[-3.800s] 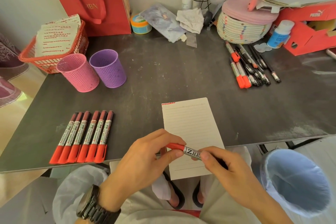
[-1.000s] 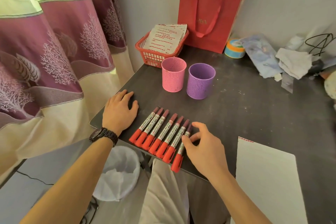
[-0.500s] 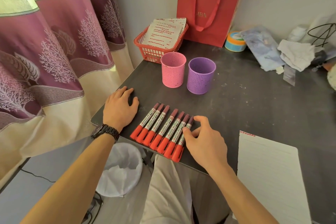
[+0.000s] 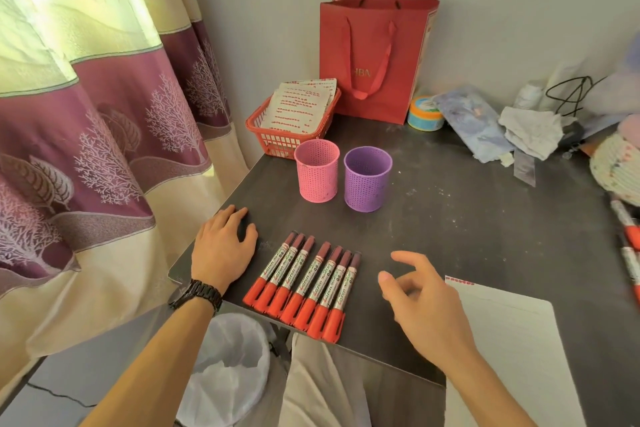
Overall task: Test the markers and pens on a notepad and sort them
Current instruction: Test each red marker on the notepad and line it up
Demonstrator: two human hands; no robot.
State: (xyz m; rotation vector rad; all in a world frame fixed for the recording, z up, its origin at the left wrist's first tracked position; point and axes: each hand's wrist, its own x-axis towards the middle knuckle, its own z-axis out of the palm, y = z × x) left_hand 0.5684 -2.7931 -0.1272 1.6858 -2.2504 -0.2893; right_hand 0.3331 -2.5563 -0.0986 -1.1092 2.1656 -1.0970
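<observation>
Several red-capped markers (image 4: 304, 284) lie side by side in a row near the dark table's front left edge. My left hand (image 4: 221, 250) rests flat on the table just left of the row, a black watch on its wrist. My right hand (image 4: 419, 302) hovers to the right of the row, fingers loosely spread, holding nothing. The white lined notepad (image 4: 512, 350) lies at the front right, partly over the table edge. More markers and pens (image 4: 628, 246) show at the right border, mostly cut off.
A pink mesh cup (image 4: 317, 170) and a purple mesh cup (image 4: 367, 178) stand behind the row. Further back are a red basket of papers (image 4: 287, 139), a red gift bag (image 4: 374, 55) and clutter by the wall. A lined bin (image 4: 228, 367) sits below the table; a curtain hangs left.
My right hand has let go of the last marker at the row's right end and pulled away to the right. The left hand stays flat on the table.
</observation>
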